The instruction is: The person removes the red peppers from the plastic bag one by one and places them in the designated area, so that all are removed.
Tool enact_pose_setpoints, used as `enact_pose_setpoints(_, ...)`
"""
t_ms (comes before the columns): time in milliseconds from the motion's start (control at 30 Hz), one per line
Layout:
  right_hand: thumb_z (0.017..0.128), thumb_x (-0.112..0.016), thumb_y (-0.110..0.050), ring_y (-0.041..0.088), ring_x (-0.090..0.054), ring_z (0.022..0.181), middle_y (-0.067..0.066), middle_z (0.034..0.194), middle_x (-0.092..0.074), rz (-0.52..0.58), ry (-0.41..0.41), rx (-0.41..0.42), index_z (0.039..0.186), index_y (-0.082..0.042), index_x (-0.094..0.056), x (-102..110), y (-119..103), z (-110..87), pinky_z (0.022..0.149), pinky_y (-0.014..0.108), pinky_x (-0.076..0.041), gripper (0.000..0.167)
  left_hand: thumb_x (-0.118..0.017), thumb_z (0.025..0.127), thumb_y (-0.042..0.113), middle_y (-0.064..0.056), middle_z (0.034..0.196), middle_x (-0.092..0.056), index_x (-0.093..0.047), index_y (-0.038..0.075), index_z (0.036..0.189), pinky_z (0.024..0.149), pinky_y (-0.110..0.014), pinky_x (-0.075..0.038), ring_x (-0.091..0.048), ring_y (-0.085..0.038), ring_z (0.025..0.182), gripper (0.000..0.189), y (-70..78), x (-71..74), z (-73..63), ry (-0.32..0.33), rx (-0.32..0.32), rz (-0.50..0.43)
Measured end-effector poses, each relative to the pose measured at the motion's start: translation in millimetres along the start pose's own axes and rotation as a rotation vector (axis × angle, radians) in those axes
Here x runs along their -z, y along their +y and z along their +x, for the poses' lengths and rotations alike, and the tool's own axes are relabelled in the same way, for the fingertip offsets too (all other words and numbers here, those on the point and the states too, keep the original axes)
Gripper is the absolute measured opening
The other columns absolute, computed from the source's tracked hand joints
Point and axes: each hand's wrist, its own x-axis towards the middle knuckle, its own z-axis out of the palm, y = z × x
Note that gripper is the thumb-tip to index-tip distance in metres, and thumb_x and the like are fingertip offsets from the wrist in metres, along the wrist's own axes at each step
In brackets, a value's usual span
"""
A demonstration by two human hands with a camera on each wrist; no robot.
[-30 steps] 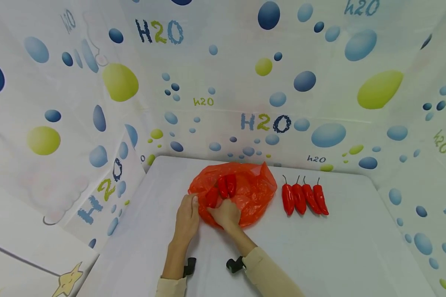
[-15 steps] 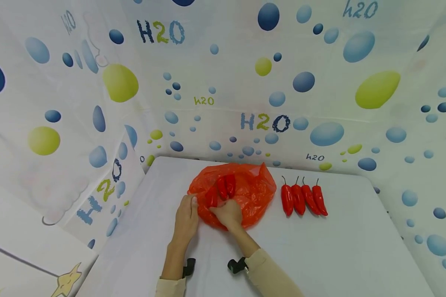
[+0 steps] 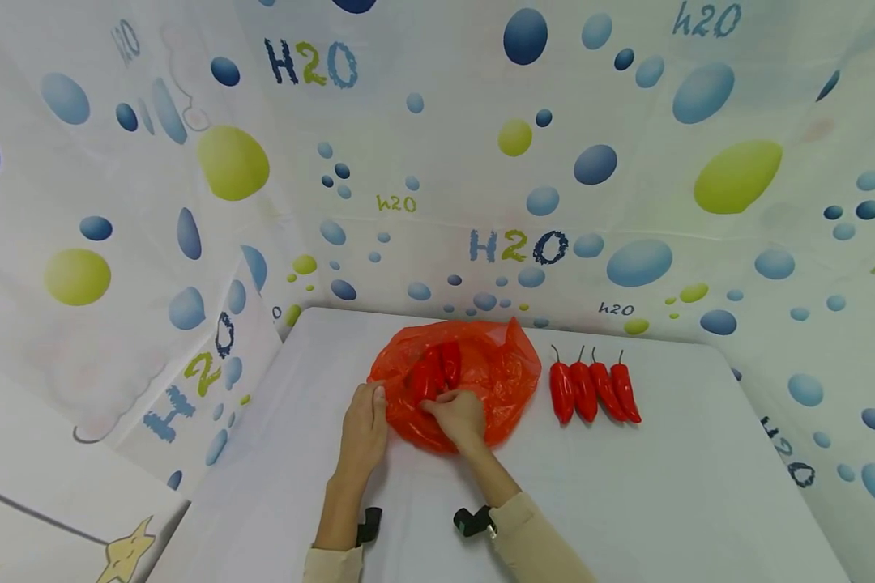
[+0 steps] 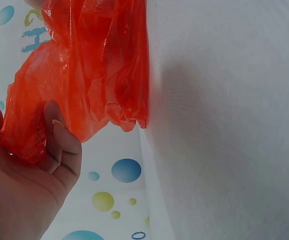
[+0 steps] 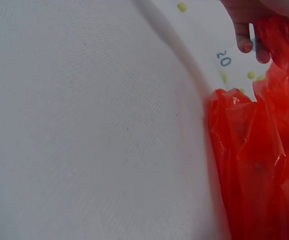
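Observation:
An open red plastic bag [image 3: 514,389] lies on the table with several red chili peppers [image 3: 451,363] inside. My left hand [image 3: 363,427] grips the bag's left rim; the left wrist view shows the film bunched between that hand's thumb and fingers [image 4: 67,150]. Reaching over the near rim, my right hand [image 3: 461,414] pinches the lower end of a chili pepper [image 3: 424,379] inside the bag. Its fingertips are partly hidden. In the right wrist view the bag [image 5: 257,165] fills the right side, and my left hand [image 5: 249,25] holds its edge.
Several chili peppers [image 3: 586,389] stand in a row, stems away from me, on the white table [image 3: 663,486] right of the bag. A wall covering [image 3: 437,162] with blue and green spots rises behind the table. A black wrist camera [image 3: 474,522] is on my right wrist.
My right hand has shifted slightly to the right, and the pepper at its fingertips has moved right, closer to the others in the bag. My left hand stays on the rim.

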Motion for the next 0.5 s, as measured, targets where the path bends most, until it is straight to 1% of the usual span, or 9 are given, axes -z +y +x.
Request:
enact_pose_setpoints(167, 0.082, -0.089, -0.034, 0.022, -0.068, 0.084, -0.001, 0.079, -0.075, 0.044, 0.033, -0.005, 0.087, -0.01, -0.081, 4, 2, 8.1, 0.077, 0.041, -0.058, 0.026, -0.041, 0.114, 0.028, -0.009, 0.105, -0.058, -0.062, 0.002, 0.128, 0.088, -0.046, -0.052, -0.056, -0.026, 0.096, 0.036, -2.7, -2.1, 7.9, -0.002, -0.006, -0.007)
enact_pose_setpoints(367, 0.085, -0.087, -0.033, 0.02, -0.065, 0.083, -0.001, 0.079, -0.074, 0.089, 0.043, -0.039, 0.089, -0.01, -0.08, 8, 3, 17.0, 0.074, 0.036, -0.059, 0.024, -0.041, 0.114, 0.028, -0.008, 0.104, -0.058, -0.062, 0.002, 0.129, 0.088, -0.045, -0.052, -0.055, -0.025, 0.095, 0.036, -6.1, -5.4, 15.8, -0.009, 0.003, -0.005)
enact_pose_setpoints(500, 0.086, -0.086, -0.032, 0.02, -0.067, 0.08, 0.0, 0.079, -0.074, 0.132, 0.043, -0.061, 0.09, -0.01, -0.08, 12, 2, 21.3, 0.073, 0.035, -0.061, 0.023, -0.041, 0.114, 0.031, -0.007, 0.105, -0.058, -0.061, 0.003, 0.13, 0.088, -0.044, -0.052, -0.055, -0.023, 0.096, 0.038, -6.8, -6.9, 21.1, -0.023, 0.014, -0.008)
